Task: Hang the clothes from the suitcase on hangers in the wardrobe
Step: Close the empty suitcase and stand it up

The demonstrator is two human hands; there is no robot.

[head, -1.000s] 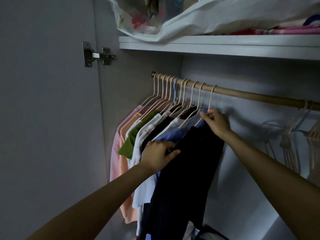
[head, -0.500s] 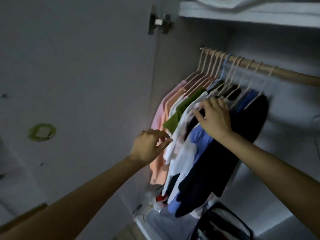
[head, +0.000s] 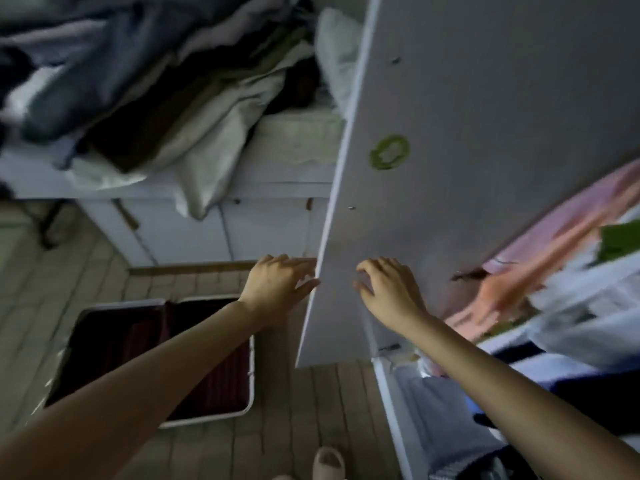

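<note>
Turn from the wardrobe door (head: 485, 116) with both hands free (left hand (head: 277, 284) and right hand (head: 389, 289) loosely spread, holding nothing). Reach down to the open suitcase (head: 166, 358) on the floor; take one garment, then a hanger.

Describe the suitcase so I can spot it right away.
Start at the white wardrobe door in the middle and look lower left, down to the tiled floor. The suitcase lies open there, under the left hand. Its dark red lining and pale rim set it apart.
</note>
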